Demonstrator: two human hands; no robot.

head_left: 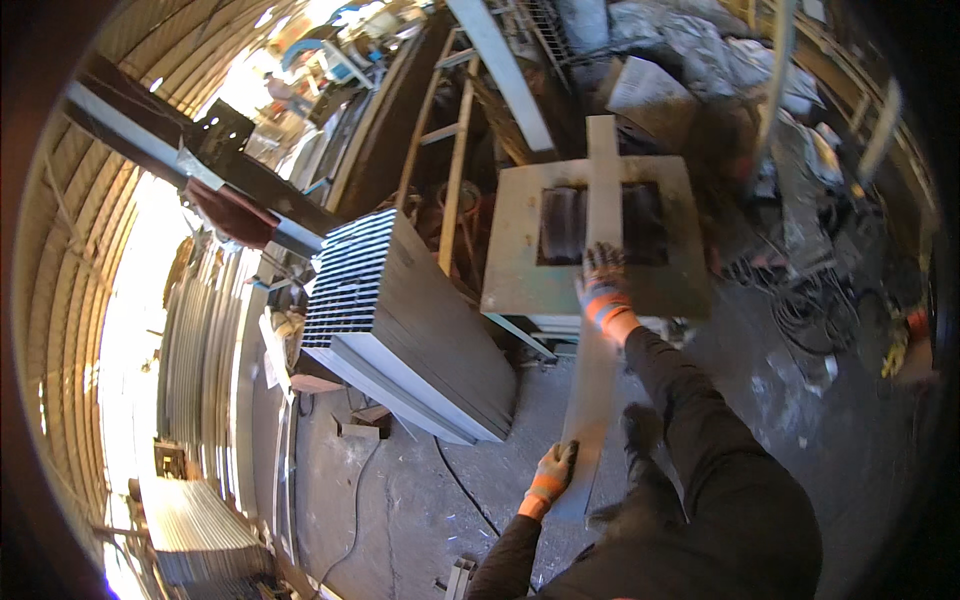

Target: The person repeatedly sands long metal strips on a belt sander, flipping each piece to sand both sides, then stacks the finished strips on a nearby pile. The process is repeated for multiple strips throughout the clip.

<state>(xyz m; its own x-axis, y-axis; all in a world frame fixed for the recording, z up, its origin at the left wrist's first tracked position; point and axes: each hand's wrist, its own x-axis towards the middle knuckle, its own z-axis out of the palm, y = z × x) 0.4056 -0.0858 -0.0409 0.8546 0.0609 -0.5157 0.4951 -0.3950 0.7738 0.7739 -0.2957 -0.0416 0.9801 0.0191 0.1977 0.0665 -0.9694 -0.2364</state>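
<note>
A long, flat, pale grey strip (pixel 604 190) lies across a machine table (pixel 515 275) with a dark rectangular inset (pixel 563 228) in its top. Its near end reaches past the table's front edge, over the floor beside my legs. My left hand (pixel 553 474), in an orange and dark glove, is closed round the left edge of that overhanging end. Farther up, my right hand (pixel 604 285), gloved in grey and orange, lies flat on the strip with its fingers spread, near the inset. The left hand's underside is hidden.
A tall stack of grey profiles (pixel 440 350) stands left of the machine table. More long profiles (pixel 205 345) lean at the far left. Dark cables (pixel 465 487) run along the floor, and coiled hoses (pixel 815 310) lie at the right. A slanted post (pixel 505 80) rises behind.
</note>
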